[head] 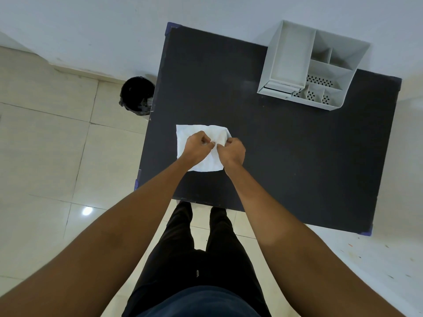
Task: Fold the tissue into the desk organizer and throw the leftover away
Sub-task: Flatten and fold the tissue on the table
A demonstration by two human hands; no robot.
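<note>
Now both hands — left hand point(197, 144), right hand point(231, 150) — pinching tissue point(206, 164).

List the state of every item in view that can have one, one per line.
tissue: spread flat on the table, pinched near its middle by both hands
left hand: fingers closed on the tissue
right hand: fingers closed on the tissue
desk organizer: upright, compartments empty
bin: on the floor, open, lined with a black bag

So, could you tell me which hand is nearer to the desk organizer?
Right. The right hand sits nearer the desk organizer, which stands far right; the left hand is beside it, farther left.
</note>
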